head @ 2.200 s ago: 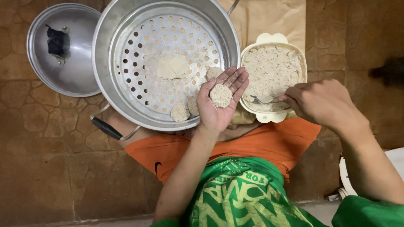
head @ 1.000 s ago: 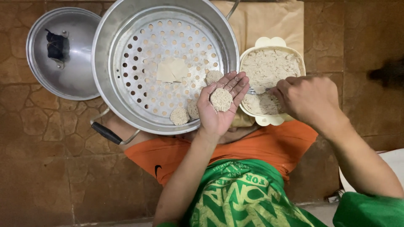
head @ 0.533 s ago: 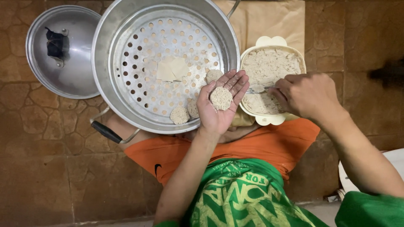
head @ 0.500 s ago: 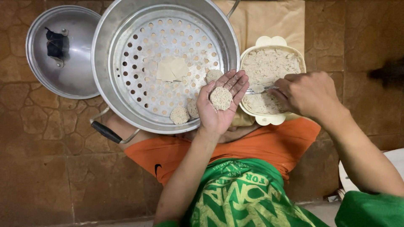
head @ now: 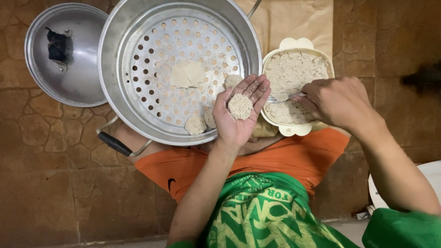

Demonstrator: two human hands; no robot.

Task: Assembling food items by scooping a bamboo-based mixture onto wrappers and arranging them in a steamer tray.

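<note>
- A round patty (head: 240, 106) was cradled in the open, palm-up left hand (head: 239, 115), at the steamer pot (head: 179, 69) rim.
- A spoon (head: 281, 97) was gripped by the closed right hand (head: 337, 102), palm down, its tip in the cream bowl (head: 296, 131) of mixture.
- Three patties lay on the perforated tray.

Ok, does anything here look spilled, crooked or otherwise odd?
Nothing stands out. The left hand holds a round dumpling on its open palm, the right hand works a spoon in the cream bowl of filling, and the steamer pot sits level beside its upturned lid. No spills show.
</note>
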